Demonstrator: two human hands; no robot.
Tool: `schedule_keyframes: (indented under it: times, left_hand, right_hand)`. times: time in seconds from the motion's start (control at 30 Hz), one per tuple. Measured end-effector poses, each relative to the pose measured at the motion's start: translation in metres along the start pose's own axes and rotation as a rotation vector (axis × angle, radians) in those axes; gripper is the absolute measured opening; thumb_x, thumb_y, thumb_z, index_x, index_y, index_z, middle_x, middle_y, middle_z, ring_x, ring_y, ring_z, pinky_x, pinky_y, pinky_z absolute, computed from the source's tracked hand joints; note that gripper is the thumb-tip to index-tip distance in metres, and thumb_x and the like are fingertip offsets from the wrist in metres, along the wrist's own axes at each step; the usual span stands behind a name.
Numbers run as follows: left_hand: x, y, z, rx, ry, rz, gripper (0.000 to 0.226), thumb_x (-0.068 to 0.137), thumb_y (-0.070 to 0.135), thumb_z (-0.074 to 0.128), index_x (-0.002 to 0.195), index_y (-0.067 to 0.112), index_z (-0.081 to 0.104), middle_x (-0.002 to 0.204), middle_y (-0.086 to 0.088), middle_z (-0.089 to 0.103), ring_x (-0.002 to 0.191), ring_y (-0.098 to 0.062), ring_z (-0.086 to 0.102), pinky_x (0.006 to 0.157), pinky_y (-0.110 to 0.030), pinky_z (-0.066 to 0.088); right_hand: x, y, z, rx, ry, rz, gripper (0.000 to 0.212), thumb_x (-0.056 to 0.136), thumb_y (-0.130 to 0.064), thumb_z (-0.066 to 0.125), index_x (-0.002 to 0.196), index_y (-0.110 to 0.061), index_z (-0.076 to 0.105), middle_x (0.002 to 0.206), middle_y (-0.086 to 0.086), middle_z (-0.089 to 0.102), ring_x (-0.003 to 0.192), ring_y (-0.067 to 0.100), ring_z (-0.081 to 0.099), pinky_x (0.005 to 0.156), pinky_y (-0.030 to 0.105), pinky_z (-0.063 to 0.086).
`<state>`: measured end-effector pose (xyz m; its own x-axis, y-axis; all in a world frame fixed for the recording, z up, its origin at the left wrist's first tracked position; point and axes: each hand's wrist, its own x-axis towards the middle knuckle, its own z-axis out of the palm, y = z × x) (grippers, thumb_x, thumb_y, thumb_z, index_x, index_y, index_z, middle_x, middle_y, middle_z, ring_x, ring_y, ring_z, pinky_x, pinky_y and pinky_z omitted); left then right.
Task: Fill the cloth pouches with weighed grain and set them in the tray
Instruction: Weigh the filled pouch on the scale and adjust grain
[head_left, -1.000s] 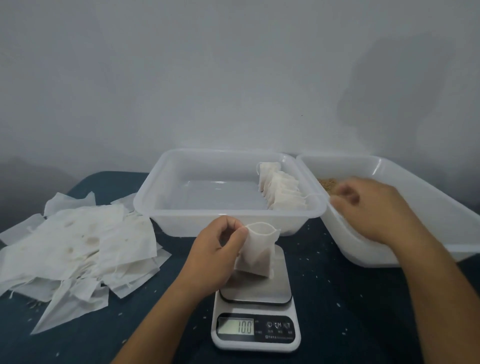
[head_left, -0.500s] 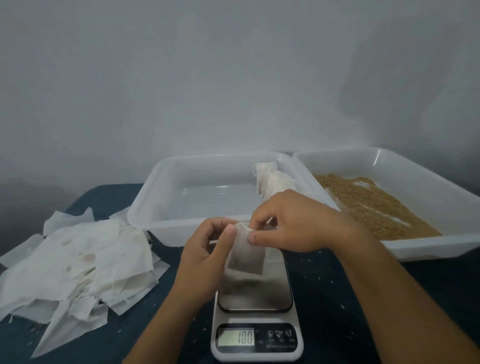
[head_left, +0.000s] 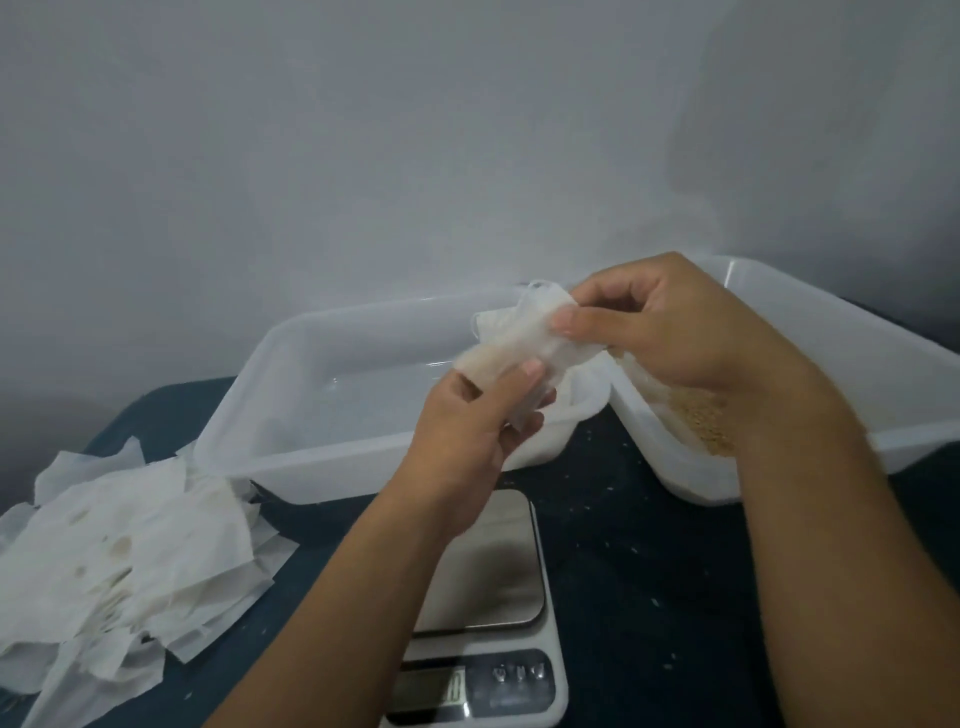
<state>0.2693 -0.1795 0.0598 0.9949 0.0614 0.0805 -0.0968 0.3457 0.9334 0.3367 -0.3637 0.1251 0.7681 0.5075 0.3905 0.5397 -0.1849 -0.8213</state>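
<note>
A white cloth pouch (head_left: 524, 338) is held up in the air over the near right corner of the clear plastic tray (head_left: 322, 353). My left hand (head_left: 467, 415) grips its lower part with thumb and fingers. My right hand (head_left: 670, 322) pinches its upper end. Brown grain (head_left: 701, 415) lies in a second clear tub (head_left: 831, 374) at the right, partly hidden by my right wrist. The filled pouches in the tray are hidden behind my hands. The kitchen scale (head_left: 498, 587) stands below with a bare steel plate.
A loose heap of flat white pouches (head_left: 124, 561) covers the dark table (head_left: 649, 571) at the left. Stray grains dot the dark cloth. A plain grey wall rises right behind the two containers.
The pouch has been lifted off the scale and carried up and right, over the tray's corner. Both hands rose with it, and my right hand now hides much of the grain tub.
</note>
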Motion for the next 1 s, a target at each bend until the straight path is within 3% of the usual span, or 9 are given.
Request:
schedule_keyframes:
  times: [0.1,0.27,0.33,0.43,0.57,0.7,0.77,0.87,1.0]
  left_hand:
    - [0.024,0.005,0.013,0.138,-0.011,0.008,0.016,0.096,0.02,0.071,0.112,0.021,0.07,0.093,0.009,0.075,0.083,-0.004,0.07,0.068,-0.02,0.053]
    - [0.053,0.013,0.033,0.369,-0.029,0.064,0.019,0.097,0.02,0.071,0.115,0.016,0.068,0.094,0.009,0.073,0.08,-0.004,0.068,0.069,-0.024,0.05]
    - [0.062,0.013,0.039,0.433,-0.025,0.084,0.023,0.096,0.02,0.072,0.117,0.013,0.067,0.096,0.005,0.072,0.079,-0.005,0.068,0.067,-0.022,0.05]
    - [0.07,0.012,0.046,0.497,-0.034,0.099,0.023,0.095,0.021,0.073,0.116,0.016,0.067,0.099,0.003,0.073,0.079,-0.003,0.069,0.064,-0.017,0.051]
    - [0.076,0.012,0.052,0.527,-0.054,0.117,0.021,0.095,0.02,0.073,0.115,0.016,0.067,0.098,0.001,0.074,0.075,0.0,0.067,0.063,-0.013,0.053]
    - [0.079,0.013,0.055,0.566,-0.058,0.139,0.018,0.095,0.018,0.073,0.112,0.016,0.068,0.102,-0.009,0.075,0.076,-0.006,0.065,0.063,-0.015,0.053]
    - [0.08,0.015,0.056,0.587,-0.057,0.155,0.018,0.094,0.017,0.073,0.112,0.017,0.068,0.103,-0.01,0.075,0.078,-0.008,0.065,0.063,-0.016,0.052]
    - [0.082,0.018,0.057,0.593,-0.078,0.179,0.02,0.094,0.014,0.073,0.114,0.017,0.069,0.097,0.0,0.075,0.073,0.002,0.066,0.06,-0.011,0.049]
    - [0.082,0.018,0.058,0.591,-0.09,0.175,0.023,0.095,0.013,0.072,0.117,0.015,0.069,0.096,0.005,0.074,0.071,0.005,0.066,0.06,-0.009,0.047]
  right_hand:
    - [-0.004,0.016,-0.02,0.032,0.065,0.059,0.008,0.091,-0.023,0.077,0.086,-0.024,0.083,0.087,-0.001,0.08,0.082,0.01,0.077,0.074,0.016,0.058]
    - [-0.003,0.044,-0.036,0.017,0.205,0.146,0.013,0.09,-0.036,0.078,0.089,-0.023,0.082,0.096,0.014,0.076,0.089,0.027,0.074,0.096,0.052,0.059]
    - [-0.003,0.051,-0.04,0.039,0.248,0.17,0.015,0.089,-0.038,0.078,0.091,-0.024,0.083,0.1,0.016,0.076,0.093,0.034,0.073,0.098,0.057,0.056]
    - [-0.004,0.059,-0.044,0.097,0.303,0.176,0.011,0.09,-0.034,0.078,0.092,-0.024,0.083,0.101,0.013,0.078,0.098,0.035,0.073,0.098,0.054,0.057]
    - [-0.005,0.065,-0.048,0.162,0.328,0.18,0.009,0.093,-0.026,0.076,0.093,-0.021,0.083,0.099,0.002,0.08,0.099,0.02,0.076,0.094,0.037,0.06]
    - [-0.006,0.068,-0.048,0.202,0.334,0.154,0.01,0.094,-0.02,0.075,0.088,-0.021,0.083,0.097,0.003,0.08,0.094,0.014,0.076,0.081,0.022,0.058]
    - [-0.006,0.069,-0.048,0.219,0.336,0.148,0.014,0.094,-0.018,0.074,0.084,-0.023,0.084,0.096,0.003,0.08,0.093,0.013,0.075,0.083,0.023,0.059]
    - [-0.006,0.071,-0.048,0.23,0.338,0.163,0.015,0.094,-0.018,0.074,0.083,-0.024,0.084,0.098,0.005,0.08,0.099,0.02,0.075,0.095,0.034,0.059]
    - [-0.006,0.072,-0.048,0.236,0.351,0.164,0.014,0.094,-0.018,0.075,0.084,-0.023,0.083,0.099,0.006,0.08,0.101,0.023,0.075,0.1,0.039,0.058]
